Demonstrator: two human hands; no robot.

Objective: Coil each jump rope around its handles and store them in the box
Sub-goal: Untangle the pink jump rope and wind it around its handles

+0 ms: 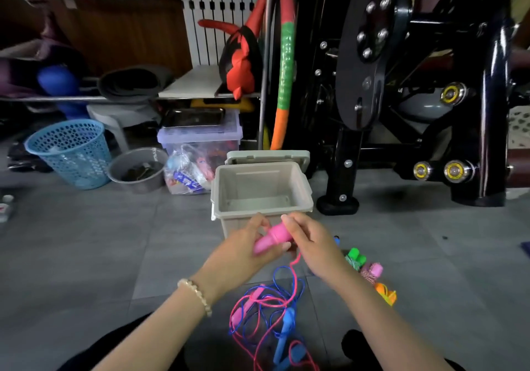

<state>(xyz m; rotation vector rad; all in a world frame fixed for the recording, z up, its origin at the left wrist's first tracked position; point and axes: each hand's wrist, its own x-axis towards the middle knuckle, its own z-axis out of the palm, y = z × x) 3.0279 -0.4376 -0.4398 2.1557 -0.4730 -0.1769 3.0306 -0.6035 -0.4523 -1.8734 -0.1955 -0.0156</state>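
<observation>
L hand [246, 244] grips the pink plastic jump-rope handle [274, 237], axis slanting up-right to R hand [312, 241] pinching its upper end, thin pink cord [295, 260] hanging below, open grey plastic box [304, 195] just behind.

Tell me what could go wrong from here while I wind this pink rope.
The pink cord trailing from the pink handle, held in the left hand and right hand, lies tangled with the blue rope on the floor; winding may drag it along or tighten a knot. Loose coils could unravel before reaching the box.
</observation>
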